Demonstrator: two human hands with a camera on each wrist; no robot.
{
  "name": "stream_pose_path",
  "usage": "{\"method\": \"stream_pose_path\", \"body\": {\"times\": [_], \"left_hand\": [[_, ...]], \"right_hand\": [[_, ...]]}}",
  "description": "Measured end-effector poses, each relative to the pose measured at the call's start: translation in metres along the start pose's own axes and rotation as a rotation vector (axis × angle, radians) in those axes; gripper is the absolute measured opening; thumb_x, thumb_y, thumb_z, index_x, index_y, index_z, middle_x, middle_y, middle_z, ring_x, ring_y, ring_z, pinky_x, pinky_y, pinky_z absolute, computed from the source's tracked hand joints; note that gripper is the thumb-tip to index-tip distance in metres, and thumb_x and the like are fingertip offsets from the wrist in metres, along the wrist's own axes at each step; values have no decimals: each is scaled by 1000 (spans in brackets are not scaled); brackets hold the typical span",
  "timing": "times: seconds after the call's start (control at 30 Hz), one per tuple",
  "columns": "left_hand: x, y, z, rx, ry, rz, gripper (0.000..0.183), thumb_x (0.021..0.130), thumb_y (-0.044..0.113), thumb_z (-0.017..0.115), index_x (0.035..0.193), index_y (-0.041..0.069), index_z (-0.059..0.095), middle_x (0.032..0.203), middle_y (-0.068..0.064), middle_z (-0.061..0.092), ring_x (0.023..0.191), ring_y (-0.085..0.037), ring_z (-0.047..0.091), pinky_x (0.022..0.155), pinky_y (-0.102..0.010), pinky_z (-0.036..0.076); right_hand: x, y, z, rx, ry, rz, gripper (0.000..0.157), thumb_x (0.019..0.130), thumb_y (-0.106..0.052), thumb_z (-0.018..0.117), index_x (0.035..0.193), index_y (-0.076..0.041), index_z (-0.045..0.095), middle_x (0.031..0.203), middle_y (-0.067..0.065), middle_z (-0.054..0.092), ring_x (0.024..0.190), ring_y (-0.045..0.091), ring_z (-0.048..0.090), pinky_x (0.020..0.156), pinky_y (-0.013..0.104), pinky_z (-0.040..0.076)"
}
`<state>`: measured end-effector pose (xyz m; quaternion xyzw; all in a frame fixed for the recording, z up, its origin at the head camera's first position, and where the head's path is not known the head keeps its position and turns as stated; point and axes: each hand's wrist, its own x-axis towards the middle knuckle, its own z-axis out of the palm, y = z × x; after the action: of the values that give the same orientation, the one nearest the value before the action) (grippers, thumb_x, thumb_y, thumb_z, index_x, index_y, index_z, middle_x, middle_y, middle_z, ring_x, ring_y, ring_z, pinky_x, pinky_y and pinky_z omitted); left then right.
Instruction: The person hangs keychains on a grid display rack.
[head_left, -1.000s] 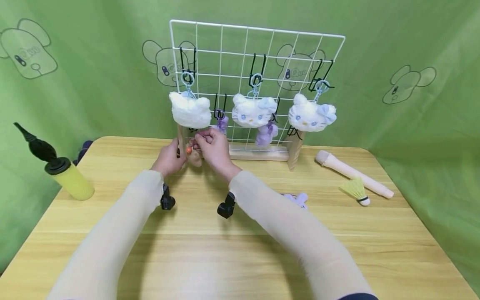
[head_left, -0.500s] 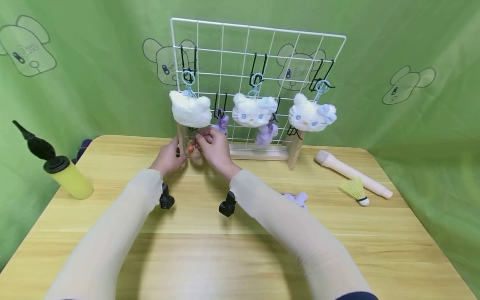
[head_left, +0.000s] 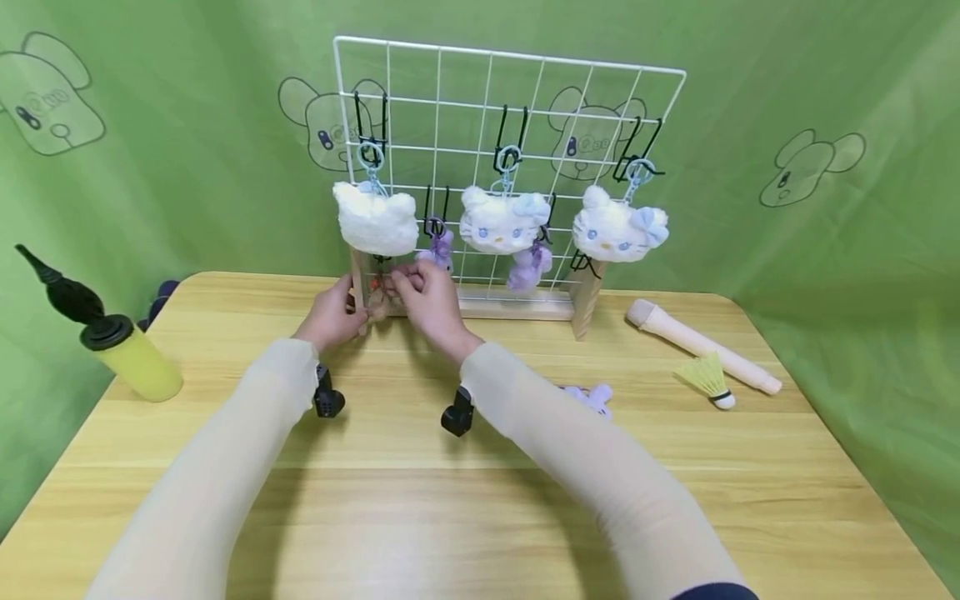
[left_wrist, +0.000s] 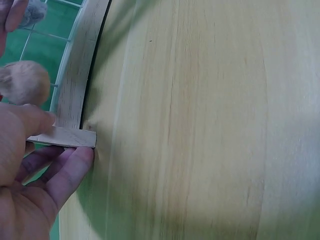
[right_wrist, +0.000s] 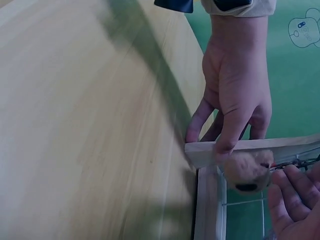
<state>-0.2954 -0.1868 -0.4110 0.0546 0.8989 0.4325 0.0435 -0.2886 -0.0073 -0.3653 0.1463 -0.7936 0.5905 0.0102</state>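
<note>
My left hand [head_left: 330,315] grips the left wooden foot [right_wrist: 202,152] of a white wire grid rack [head_left: 487,83], with the thumb on one face and fingers on the other. A small beige plush keychain [right_wrist: 247,172] with an orange-red bead [head_left: 374,284] hangs below a black hook at the rack's lower left. My right hand [head_left: 431,296] is right beside its chain, thumb and fingertips slightly parted in the right wrist view. Above hangs a white plush cat-head keychain [head_left: 377,221], its back turned forward.
Two more white cat-head keychains [head_left: 504,222] [head_left: 620,227] hang along the upper row, purple plush keychains [head_left: 529,268] below. A yellow hand pump [head_left: 142,362] stands left. A toy microphone [head_left: 701,343], a shuttlecock [head_left: 711,379] and a purple plush piece [head_left: 594,397] lie on the right.
The beige keychain has swung left, away from my right fingertips, and hangs under the hook. My left hand stays on the foot. The view has shifted slightly.
</note>
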Motion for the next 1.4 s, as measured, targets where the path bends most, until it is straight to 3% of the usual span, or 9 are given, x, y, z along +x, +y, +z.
{"method": "stream_pose_path", "body": {"times": [0.23,0.37,0.47,0.57,0.8,1.0,1.23,1.4], "left_hand": [[0,-4,-1,7,5,7,63,102,5,57,158,-5,30,137,-35,58,120,-45,65,93,-44,65],[1,-6,-1,16,2,14,63,101,4,58,157,-5,30,137,-35,58,122,-46,64,94,-46,65],[1,-5,0,27,0,19,62,101,3,59,156,-6,31,137,-35,59,123,-47,64,94,-46,65],[1,-3,0,26,-4,19,61,101,3,59,154,-7,32,136,-35,59,123,-47,64,96,-48,64],[-1,-2,-1,31,-14,18,67,100,2,59,159,-6,27,137,-35,58,123,-47,63,96,-47,64],[-1,-2,-1,36,-11,5,65,100,4,60,157,-6,29,137,-35,58,124,-47,63,99,-49,63],[-1,-2,0,38,-11,-2,61,101,4,60,154,-7,33,135,-35,59,122,-46,63,99,-49,63],[1,-4,0,32,-15,-4,65,100,3,59,157,-5,29,135,-34,59,119,-45,65,96,-47,64]], "right_hand": [[-10,9,-11,-100,-50,-30,22,107,-9,56,117,7,67,114,23,77,109,33,76,95,28,64],[-22,13,-27,-120,-131,-35,20,107,-9,57,115,5,67,113,22,77,103,30,76,85,23,63],[-32,16,-48,-151,-212,-34,20,106,-9,57,115,6,67,114,22,77,102,29,76,87,23,64],[-42,19,-75,-193,-276,-26,21,106,-8,57,116,8,66,113,23,77,107,33,76,96,32,64],[-65,37,-144,-370,-398,-18,20,106,-8,58,113,7,69,107,20,77,102,29,76,91,32,66],[-78,54,-194,-566,-397,-49,16,104,-8,61,109,3,72,100,13,76,92,17,70,83,27,61],[-87,68,-225,-665,-441,40,10,100,-7,66,103,2,70,89,12,72,78,12,61,66,22,54],[-89,77,-237,-673,-522,94,8,96,-5,68,101,1,70,90,10,72,79,11,60,67,20,52]]}}
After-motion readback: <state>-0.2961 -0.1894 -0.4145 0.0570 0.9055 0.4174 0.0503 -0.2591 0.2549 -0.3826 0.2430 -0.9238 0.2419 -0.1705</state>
